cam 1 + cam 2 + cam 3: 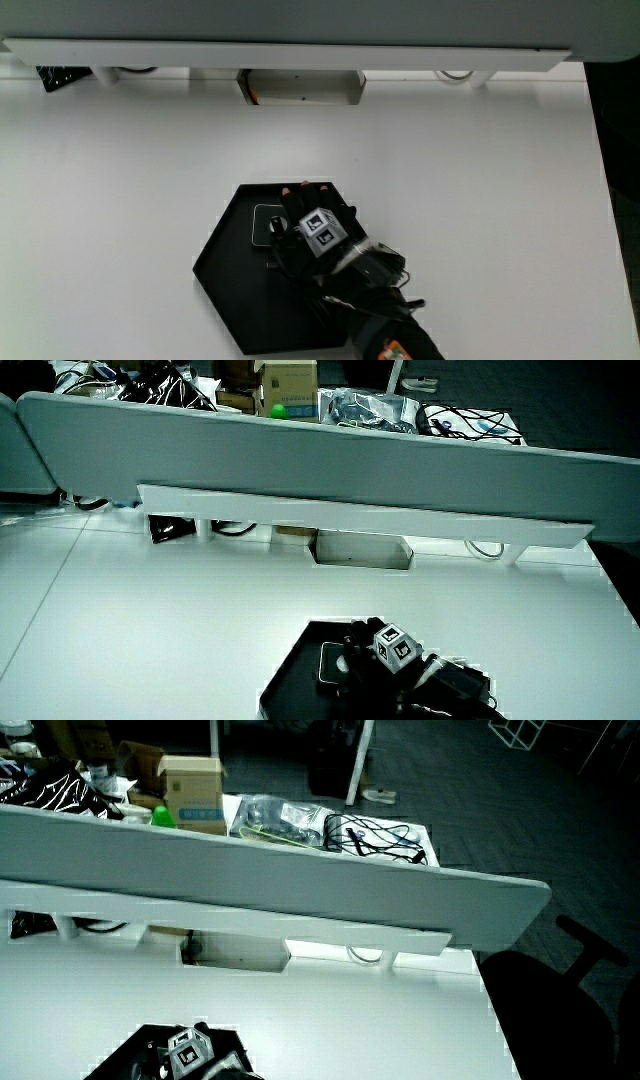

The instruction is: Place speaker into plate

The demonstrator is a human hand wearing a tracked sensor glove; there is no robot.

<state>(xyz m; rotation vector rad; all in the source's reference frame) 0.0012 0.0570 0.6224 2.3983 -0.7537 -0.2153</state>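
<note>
A black hexagonal plate lies on the white table, near the person's edge. The speaker, a small flat black block with rounded corners, lies flat in the plate. The gloved hand rests over the plate right beside the speaker, with the patterned cube on its back. Its fingers stretch toward the plate's rim and do not wrap the speaker. Both side views show the plate and the hand. The speaker shows in a side view.
A low grey partition closes the table's edge farthest from the person, with a white box under it. A black item sits by the partition. A dark chair stands off the table's edge.
</note>
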